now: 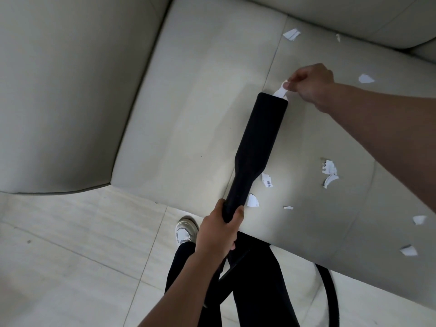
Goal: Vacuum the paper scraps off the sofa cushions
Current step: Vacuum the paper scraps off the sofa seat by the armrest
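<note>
A black vacuum nozzle (258,140) lies flat on the pale sofa seat cushion (200,114), its wide mouth pointing away from me. My left hand (218,228) grips its narrow neck near the cushion's front edge. My right hand (311,84) pinches a white paper scrap (280,90) right at the nozzle's mouth; part of the scrap is hidden behind the nozzle. Several more white scraps lie on the cushions: one near the back (291,34), one beside my right wrist (365,79), a torn pair at the right (329,173), and small ones beside the nozzle neck (252,200).
The sofa's armrest (59,90) rises at the left and the backrest (354,15) runs along the top. A black hose (330,291) curves down at the lower right. My shoe (186,230) and dark trousers stand on the light tiled floor (70,267).
</note>
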